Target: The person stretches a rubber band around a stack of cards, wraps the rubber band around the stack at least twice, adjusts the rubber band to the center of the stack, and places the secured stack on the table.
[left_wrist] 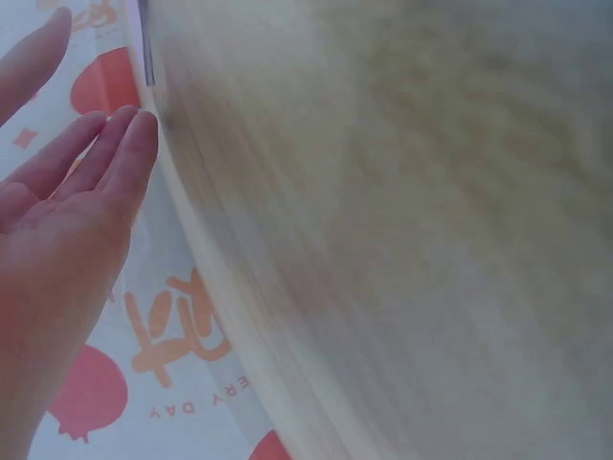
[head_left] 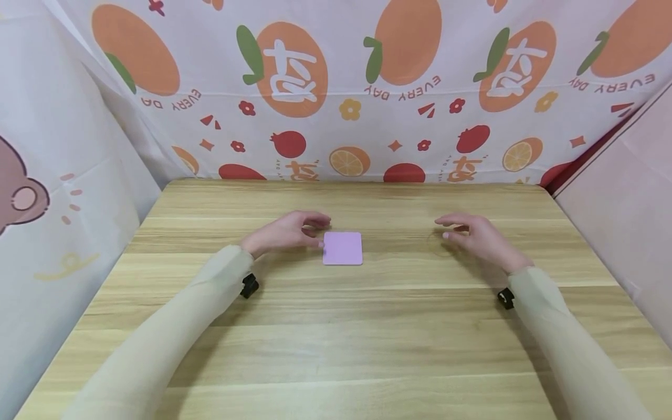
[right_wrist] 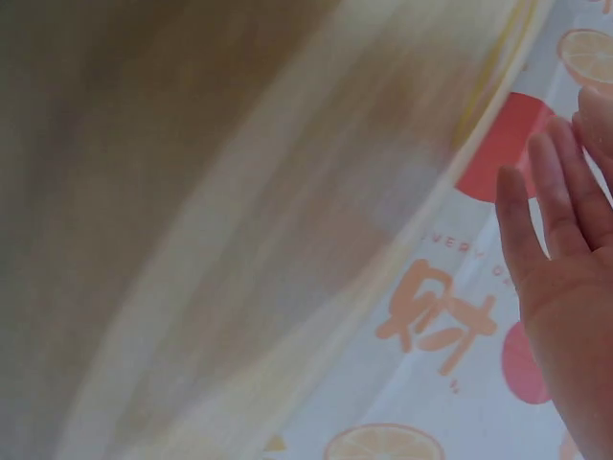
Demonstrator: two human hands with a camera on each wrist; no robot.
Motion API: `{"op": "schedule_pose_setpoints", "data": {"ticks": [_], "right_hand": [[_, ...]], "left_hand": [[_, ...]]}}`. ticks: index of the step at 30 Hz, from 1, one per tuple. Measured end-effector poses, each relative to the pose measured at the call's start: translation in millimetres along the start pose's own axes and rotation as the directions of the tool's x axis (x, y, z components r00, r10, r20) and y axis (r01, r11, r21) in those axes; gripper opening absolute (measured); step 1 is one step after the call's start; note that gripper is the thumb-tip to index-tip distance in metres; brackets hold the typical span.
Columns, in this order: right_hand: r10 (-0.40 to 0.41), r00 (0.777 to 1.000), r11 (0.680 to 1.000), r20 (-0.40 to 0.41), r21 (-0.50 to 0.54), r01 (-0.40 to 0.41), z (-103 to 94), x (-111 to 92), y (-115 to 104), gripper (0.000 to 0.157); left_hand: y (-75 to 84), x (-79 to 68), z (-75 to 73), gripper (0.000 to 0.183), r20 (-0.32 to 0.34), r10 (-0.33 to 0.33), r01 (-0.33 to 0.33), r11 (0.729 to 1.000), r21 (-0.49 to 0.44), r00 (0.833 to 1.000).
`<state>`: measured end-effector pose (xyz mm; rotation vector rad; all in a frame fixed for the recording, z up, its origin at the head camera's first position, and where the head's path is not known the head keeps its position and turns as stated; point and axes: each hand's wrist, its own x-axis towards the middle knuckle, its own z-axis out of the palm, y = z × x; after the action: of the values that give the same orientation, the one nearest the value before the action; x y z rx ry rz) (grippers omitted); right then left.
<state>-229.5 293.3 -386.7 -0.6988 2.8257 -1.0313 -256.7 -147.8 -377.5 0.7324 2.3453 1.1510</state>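
Note:
A flat lilac square (head_left: 343, 248) with rounded corners lies on the wooden table (head_left: 336, 326). At its upper left corner is my left hand (head_left: 294, 229), thumb tip right at the edge and fingers loosely bent around empty space. In the left wrist view, the square's thin edge (left_wrist: 147, 43) shows just beyond the fingertips. Farther right, my right hand (head_left: 475, 238) hovers with relaxed fingers and holds nothing. Under its fingertips lies a thin yellow loop (right_wrist: 469, 113), like a rubber band, very faint in the head view.
A fruit-printed curtain (head_left: 336, 122) hangs behind the table's far edge. Pale cloths stand along the left side (head_left: 63, 175) and the right side (head_left: 625, 192). Both forearms reach in from the near edge, each with a small black device (head_left: 249, 286) at the wrist.

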Motion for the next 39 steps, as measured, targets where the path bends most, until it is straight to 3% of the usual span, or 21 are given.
{"op": "schedule_pose_setpoints", "data": {"ticks": [5,18,28,39], "right_hand": [[-0.005,1.000,1.000,0.025,-0.005,0.005,-2.9,11,13,0.032],[0.077,0.994,0.997,0.079,-0.027,-0.075,-5.5,26,28,0.021],[0.091,0.992,0.996,0.086,-0.018,-0.089,-3.5,32,29,0.012],[0.069,0.995,0.996,0.068,-0.056,-0.065,0.5,33,31,0.008]], "left_hand": [[0.4,3.3,1.3,0.060,0.031,-0.035,0.034,0.999,0.031,0.999],[12.0,9.3,17.1,0.068,0.019,0.008,-0.011,0.987,0.161,1.000],[16.4,7.8,28.2,0.074,0.008,0.066,-0.065,0.926,0.372,0.998],[17.1,10.7,30.0,0.074,0.017,0.043,-0.046,0.933,0.357,0.999]]}}
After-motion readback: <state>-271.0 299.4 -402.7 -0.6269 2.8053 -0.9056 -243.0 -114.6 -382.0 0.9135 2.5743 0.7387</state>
